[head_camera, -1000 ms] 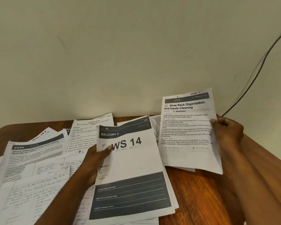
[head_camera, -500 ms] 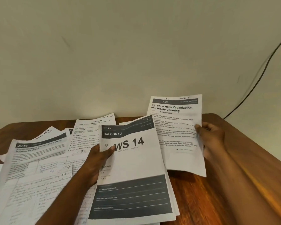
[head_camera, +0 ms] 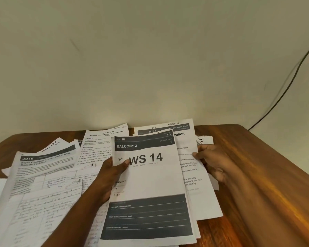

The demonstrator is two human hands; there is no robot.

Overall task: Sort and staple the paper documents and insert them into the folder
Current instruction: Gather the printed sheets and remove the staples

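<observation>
Two hands on sheets, right hand (head_camera: 210, 163) sheet (head_camera: 189, 168) now apparently behind WS 14 page (head_camera: 150, 179)

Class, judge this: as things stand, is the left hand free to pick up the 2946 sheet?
Probably not yet: the left hand is gripping the WS 14 sheet. The 2946 sheet lies uncovered beside it.

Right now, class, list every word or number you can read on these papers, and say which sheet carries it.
Front sheet: "2B", "BALCONY 2", "WS 14", "#14", "1 of 1".
Sheet behind it: "2723", "Dexterous Hand", "SECTION 4"; its body text is partly covered.
Left sheet: "2946"; title blurred.
Back sheet: "TASK GOAL"; steps too small.
Handwritten pages: unreadable.
</observation>
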